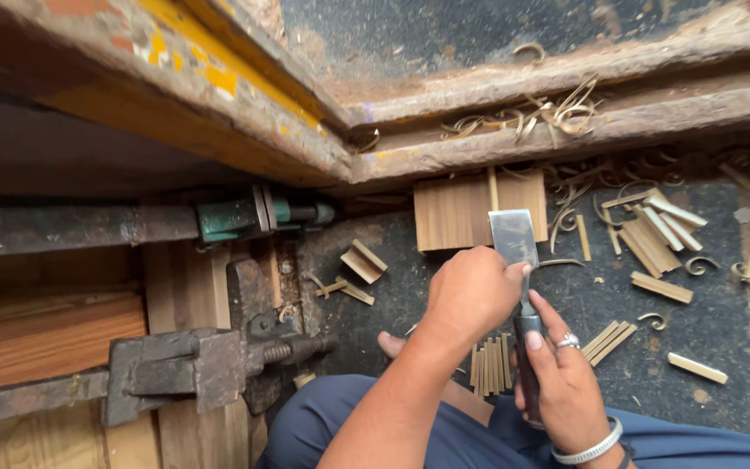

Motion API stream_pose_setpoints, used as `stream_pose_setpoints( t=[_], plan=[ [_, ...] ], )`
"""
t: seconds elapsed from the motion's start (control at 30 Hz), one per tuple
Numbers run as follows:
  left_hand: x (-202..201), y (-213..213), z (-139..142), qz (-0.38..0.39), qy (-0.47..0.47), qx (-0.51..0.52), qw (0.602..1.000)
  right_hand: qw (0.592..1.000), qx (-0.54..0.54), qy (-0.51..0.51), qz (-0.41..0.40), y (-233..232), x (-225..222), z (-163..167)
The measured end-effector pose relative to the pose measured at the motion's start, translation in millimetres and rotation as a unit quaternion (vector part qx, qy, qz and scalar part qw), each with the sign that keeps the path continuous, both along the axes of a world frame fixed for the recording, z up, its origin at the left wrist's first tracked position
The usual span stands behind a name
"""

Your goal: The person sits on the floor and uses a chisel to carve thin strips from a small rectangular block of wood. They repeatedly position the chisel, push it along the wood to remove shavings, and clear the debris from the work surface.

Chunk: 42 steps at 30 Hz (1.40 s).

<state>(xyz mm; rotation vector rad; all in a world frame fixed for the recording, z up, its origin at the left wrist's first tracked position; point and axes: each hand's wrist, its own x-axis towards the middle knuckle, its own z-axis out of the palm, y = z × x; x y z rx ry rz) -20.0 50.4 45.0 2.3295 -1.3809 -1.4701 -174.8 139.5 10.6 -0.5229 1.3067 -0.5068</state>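
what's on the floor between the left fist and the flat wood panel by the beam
The chisel blade: the left hand and right hand hold it up against the panel, head view.

I work over a dark, dusty floor (392, 287). On it at the far middle lies a flat wooden board (453, 213). Far right is a heap of short wood strips (653, 230), with single strips (696, 368) scattered nearer on the right. Curled shavings (557, 113) gather along the far ledge. Near the middle, a bundle of thin sticks (490, 365) lies on the floor, and two small offcuts (359, 265) to the left.
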Motion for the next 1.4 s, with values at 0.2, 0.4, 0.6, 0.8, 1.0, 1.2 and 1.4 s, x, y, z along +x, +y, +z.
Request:
stream_pose_setpoints(
  t=[0.2, 0.4, 0.6, 0.8, 1.0, 1.2, 1.4],
  plan=[
    [-1.4, 3.4, -4.4, -0.028, -0.045, -0.010, 0.999, 1.000, -0.005, 0.017, 0.026, -0.4, 4.5, 5.3],
    [-4.8, 3.2, -12.7, -0.029, -0.062, -0.032, 0.997, 0.998, 0.015, 0.047, 0.047, -8.0, 8.6, 5.8],
    [-14.6, 10.8, -38.0, -0.004, -0.082, -0.101, 0.992, 0.997, -0.030, 0.053, 0.043, -3.3, 8.2, -26.0],
    [-17.9, -5.4, -56.0, 0.027, -0.099, -0.128, 0.986, 0.971, -0.215, 0.086, 0.059, -13.9, 9.0, -61.2],
    [-3.3, -29.6, -66.0, 0.046, -0.096, -0.160, 0.981, 0.961, -0.253, 0.097, 0.056, -52.3, 30.6, -57.8],
    [30.1, -42.9, -49.8, -0.022, -0.040, -0.101, 0.994, 0.996, -0.077, 0.035, 0.000, -49.9, 26.8, -14.8],
    [33.6, -46.9, -46.9, 0.065, -0.061, -0.141, 0.986, 0.994, -0.051, 0.049, -0.083, -40.8, -4.6, 19.5]
  ],
)
